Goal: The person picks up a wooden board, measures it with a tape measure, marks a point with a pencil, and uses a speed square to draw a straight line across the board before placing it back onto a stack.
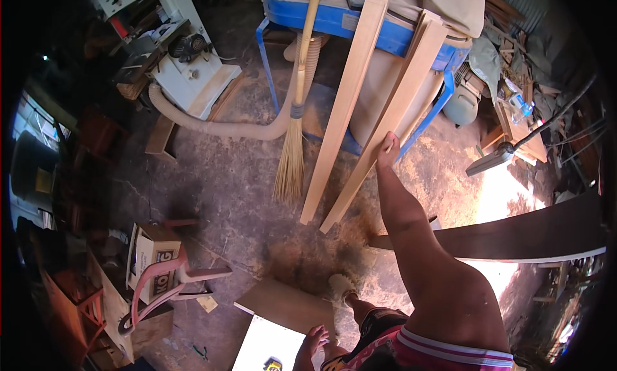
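Observation:
My right hand (387,150) reaches forward with its fingers closed on the edge of a long light wooden board (393,117). That board leans at a slant against a blue-framed machine (308,16), its foot on the floor, with a second length of wood close against it. Just left, another pair of pale boards (345,107) leans the same way. My left hand (315,337) hangs low near my body, loosely curled with fingers apart, and seems to hold nothing. It is beside a white panel (260,339) on which a yellow and black tape measure (272,364) lies.
A straw broom (292,149) stands left of the boards. A ribbed hose (218,128) runs to a white machine (193,81). A cardboard box (154,262) and a reddish chair (160,274) are at left. A dark curved panel (514,236) juts in at right.

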Demonstrator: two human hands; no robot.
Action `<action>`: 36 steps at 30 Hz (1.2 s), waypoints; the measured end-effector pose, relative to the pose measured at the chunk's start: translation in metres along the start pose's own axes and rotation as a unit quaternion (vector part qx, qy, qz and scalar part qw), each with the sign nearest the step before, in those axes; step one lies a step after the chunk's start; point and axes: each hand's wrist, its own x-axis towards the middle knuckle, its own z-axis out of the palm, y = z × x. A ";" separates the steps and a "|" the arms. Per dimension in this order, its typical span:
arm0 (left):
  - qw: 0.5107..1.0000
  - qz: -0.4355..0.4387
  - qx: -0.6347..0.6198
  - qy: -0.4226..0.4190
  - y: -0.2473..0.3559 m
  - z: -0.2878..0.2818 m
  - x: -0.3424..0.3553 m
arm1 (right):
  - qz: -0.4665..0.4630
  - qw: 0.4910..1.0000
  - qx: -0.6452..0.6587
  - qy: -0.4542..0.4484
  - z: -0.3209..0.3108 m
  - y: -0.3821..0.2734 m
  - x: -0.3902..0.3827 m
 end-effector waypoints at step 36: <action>0.997 0.023 -0.014 0.073 -0.018 -0.008 -0.048 | 0.080 0.983 -0.167 -0.004 0.006 -0.058 0.015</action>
